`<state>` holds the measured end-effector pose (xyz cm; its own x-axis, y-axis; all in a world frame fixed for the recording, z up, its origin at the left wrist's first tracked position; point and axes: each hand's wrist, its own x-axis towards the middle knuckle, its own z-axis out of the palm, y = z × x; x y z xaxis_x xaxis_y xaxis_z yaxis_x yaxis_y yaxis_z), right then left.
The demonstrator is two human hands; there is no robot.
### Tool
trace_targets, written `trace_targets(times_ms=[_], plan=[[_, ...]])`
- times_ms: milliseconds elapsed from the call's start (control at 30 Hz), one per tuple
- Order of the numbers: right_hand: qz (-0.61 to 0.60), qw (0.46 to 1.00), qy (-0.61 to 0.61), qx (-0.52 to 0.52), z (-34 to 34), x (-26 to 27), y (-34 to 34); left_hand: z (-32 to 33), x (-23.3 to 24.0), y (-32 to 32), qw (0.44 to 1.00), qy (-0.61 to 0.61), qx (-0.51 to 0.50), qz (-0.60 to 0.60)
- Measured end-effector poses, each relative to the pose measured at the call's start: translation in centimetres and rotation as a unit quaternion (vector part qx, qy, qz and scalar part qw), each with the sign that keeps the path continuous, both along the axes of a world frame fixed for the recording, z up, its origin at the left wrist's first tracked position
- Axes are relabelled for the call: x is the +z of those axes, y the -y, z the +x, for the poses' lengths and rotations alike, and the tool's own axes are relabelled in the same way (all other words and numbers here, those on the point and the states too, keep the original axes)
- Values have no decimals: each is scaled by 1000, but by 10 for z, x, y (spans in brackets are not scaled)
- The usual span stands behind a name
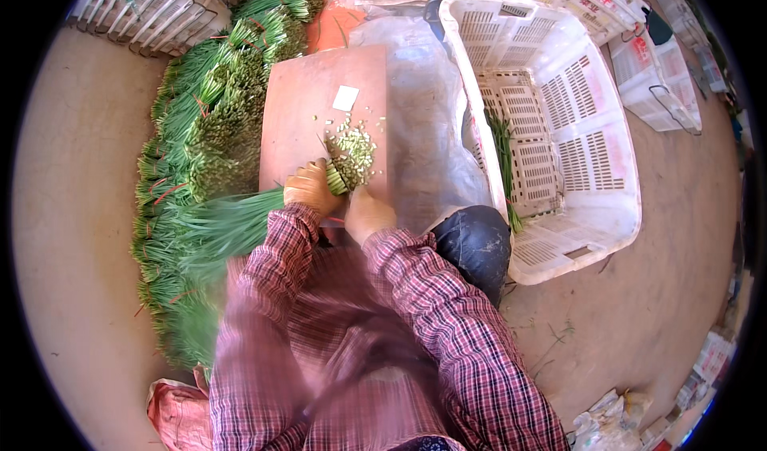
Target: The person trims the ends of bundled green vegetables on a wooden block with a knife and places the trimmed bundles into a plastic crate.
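My left hand (311, 187) is closed around a bunch of long green stems (233, 220) that look like garlic chives. The bunch's pale cut ends (337, 178) stick out to the right of my fist, and its blurred green length trails left. Close by on the right, my right hand (370, 214) is curled shut near those ends. A thin dark knife blade (323, 146) shows above the stems, in line with my right hand; the handle is hidden. Short chopped stem pieces (353, 151) lie scattered on a reddish-brown board (299, 103). A small white square (346, 98) rests farther up the board.
Red-tied green bundles (210, 127) are piled along the left. On the right, a large white plastic crate (590, 109) holds a few stems (502, 163), with my knee (473, 244) against its near side. More crates (653, 79) stand behind. A red sack (177, 412) lies lower left.
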<state>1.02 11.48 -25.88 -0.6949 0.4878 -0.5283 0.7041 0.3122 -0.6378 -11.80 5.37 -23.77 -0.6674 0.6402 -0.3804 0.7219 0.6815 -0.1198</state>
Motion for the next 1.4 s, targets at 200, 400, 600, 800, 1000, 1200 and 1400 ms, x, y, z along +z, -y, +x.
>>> trace_targets(times_ms=[200,400,600,800,1000,1200,1400], plan=[[27,1000,-3,-12,51,-14,23,-2,6,1,999,23,18,15],[11,1000,-12,-15,68,-6,-1,-10,9,43,987,0,-59,150],[197,976,-80,38,23,2,-16,-17,22,72,1000,-7,-10,-4],[189,947,-259,17,11,22,-28,1,-10,82,988,-147,-21,51],[232,940,-219,118,-14,34,-20,3,-34,92,986,-142,10,87],[280,927,-199,151,-31,18,-15,0,-41,97,985,-141,6,98],[262,928,-228,132,-30,15,-16,3,-34,96,982,-141,9,124]])
